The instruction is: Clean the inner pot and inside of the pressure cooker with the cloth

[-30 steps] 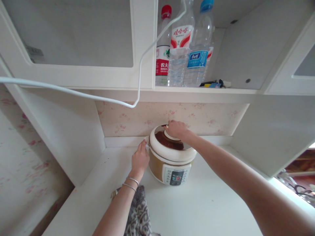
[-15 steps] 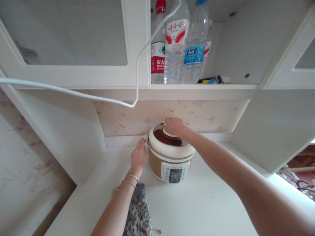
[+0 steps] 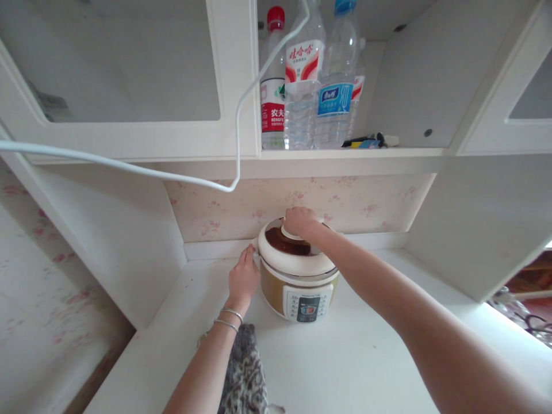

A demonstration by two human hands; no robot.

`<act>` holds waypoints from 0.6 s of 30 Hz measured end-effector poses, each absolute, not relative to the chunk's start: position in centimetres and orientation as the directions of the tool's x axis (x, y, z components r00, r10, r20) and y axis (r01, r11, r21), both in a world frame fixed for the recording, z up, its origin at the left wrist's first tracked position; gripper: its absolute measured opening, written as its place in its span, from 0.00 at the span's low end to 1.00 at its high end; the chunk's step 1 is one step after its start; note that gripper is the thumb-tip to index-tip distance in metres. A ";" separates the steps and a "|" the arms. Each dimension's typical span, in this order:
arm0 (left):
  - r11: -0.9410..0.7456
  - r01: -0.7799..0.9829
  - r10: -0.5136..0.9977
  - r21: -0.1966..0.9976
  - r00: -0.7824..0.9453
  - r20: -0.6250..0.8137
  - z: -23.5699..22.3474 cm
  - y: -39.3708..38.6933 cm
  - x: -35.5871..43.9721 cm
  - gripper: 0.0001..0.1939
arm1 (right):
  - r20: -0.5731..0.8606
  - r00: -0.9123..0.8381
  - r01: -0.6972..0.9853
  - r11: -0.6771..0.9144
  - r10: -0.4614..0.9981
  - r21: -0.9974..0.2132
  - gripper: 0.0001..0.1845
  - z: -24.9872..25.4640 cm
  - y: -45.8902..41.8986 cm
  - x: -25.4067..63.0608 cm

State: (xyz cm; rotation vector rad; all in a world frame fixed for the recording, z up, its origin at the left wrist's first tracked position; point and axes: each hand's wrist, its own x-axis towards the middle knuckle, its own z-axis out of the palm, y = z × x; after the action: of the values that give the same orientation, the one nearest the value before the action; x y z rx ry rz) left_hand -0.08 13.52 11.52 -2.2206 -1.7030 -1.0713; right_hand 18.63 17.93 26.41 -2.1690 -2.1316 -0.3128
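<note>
An electric cooker [image 3: 272, 289] with a gold-brown body and a front button panel stands on the white counter. Its cream lid [image 3: 297, 263] has a dark brown see-through top and looks slightly tilted, with a gap visible along the front right. My right hand [image 3: 301, 222] is closed over the round knob on the lid, hiding most of it. At the cooker's left side my left hand [image 3: 244, 277] has its fingers curled at the side handle [image 3: 256, 246], which they partly cover.
Below my left forearm lies a grey shaggy cloth [image 3: 245, 368] on the counter [image 3: 345, 356]. A white cable [image 3: 172, 175] hangs across the view. Overhead, an open cupboard shelf [image 3: 414, 152] holds several plastic bottles [image 3: 299, 109] and small items [image 3: 366, 141].
My right hand and the lid have shifted slightly left relative to the cooker body. My left hand stays at the side handle. The camera view has moved a little.
</note>
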 end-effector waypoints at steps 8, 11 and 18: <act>-0.342 0.890 0.782 0.301 0.092 0.617 11.4 13.6 -0.1 0.23 | 0.251 0.011 0.996 -0.031 0.968 0.078 0.23 26.0 17.1 19.3; -0.347 0.886 0.781 0.307 0.092 0.617 11.4 13.6 -0.1 0.23 | 0.256 0.007 0.997 -0.028 0.967 0.077 0.24 25.9 16.4 19.8; -0.350 0.878 0.782 0.326 0.082 0.618 11.3 13.6 0.1 0.23 | 0.229 0.018 0.997 -0.035 0.973 0.071 0.22 26.0 16.4 19.5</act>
State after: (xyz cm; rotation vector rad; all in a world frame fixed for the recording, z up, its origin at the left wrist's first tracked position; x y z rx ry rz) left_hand 0.06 13.62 11.27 -2.2117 -1.7099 -1.1206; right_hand 19.51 16.38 26.04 -2.1592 -2.1026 -0.3268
